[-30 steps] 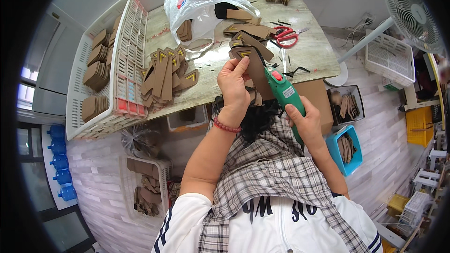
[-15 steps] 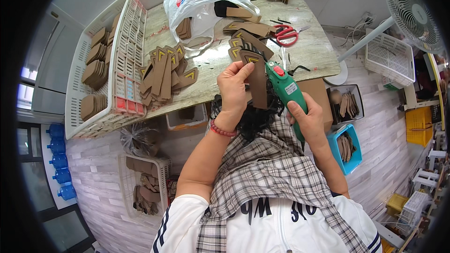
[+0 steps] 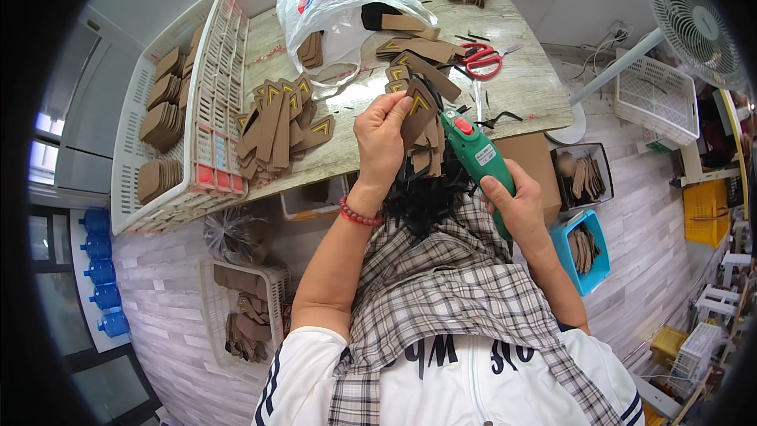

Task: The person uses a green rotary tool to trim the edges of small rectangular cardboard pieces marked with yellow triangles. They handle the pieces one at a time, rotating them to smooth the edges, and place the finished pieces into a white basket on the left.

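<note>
My left hand [image 3: 381,138] is closed, thumb and finger pinching a brown fabric tab [image 3: 420,114] marked with a yellow chevron. More brown pieces hang just below it. My right hand [image 3: 519,203] is wrapped round a green handheld power tool [image 3: 482,156] with a red switch. The tool's head is close to the right edge of the tab; whether they touch I cannot tell. Over my lap, below the tab, lies a tangle of black strips [image 3: 426,205]. On the table beyond my left hand are brown strips [image 3: 426,49], and a pile of chevron tabs [image 3: 280,122] lies to its left.
Red-handled scissors [image 3: 482,61] and a white plastic bag [image 3: 335,12] lie on the table [image 3: 520,102]. A white basket [image 3: 213,95] of brown pieces stands at the left. Right of me are a blue bin [image 3: 601,264], a carton [image 3: 536,162] and a fan [image 3: 702,24].
My left hand has shifted slightly left and tilted the tab, whose lower end hung straight down before. The tool's head has moved a little left and down. Brown pieces below the tab now show.
</note>
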Motion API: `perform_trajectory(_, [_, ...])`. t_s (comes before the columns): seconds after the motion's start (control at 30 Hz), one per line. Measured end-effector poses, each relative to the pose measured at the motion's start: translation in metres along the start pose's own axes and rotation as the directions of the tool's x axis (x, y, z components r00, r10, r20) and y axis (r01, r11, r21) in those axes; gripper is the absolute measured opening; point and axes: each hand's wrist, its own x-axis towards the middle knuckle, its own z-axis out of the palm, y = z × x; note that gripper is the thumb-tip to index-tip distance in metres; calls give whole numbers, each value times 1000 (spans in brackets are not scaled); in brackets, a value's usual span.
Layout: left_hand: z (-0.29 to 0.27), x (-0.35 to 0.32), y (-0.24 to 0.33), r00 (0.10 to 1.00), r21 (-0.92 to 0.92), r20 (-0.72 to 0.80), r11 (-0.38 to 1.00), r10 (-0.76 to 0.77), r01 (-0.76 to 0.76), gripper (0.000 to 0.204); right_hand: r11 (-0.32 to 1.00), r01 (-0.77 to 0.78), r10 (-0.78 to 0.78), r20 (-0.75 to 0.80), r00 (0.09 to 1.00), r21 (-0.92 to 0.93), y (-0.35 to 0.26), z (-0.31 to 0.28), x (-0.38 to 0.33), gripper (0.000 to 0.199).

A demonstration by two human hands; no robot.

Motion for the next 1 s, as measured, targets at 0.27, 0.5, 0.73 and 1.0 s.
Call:
perform_trajectory(0.27, [-5,-1,1,986,181,148,978,76,-103,15,999,3,-3,-3,1000,42,-2,-2,1,37])
perform_trajectory(0.5, [-9,2,11,961,217,268,968,62,-123,12,999,33,-33,-10,999,27,-2,-4,-1,38])
perform_trajectory(0.73, [-22,12,35,908,437,411,856,83,-276,11,1000,21,-22,27,999,21,-4,-5,-1,39])
perform_trajectory(1.0, [-39,27,58,789,622,608,565,86,-542,13,1000,-2,1,61,998,18,-1,0,2,41])
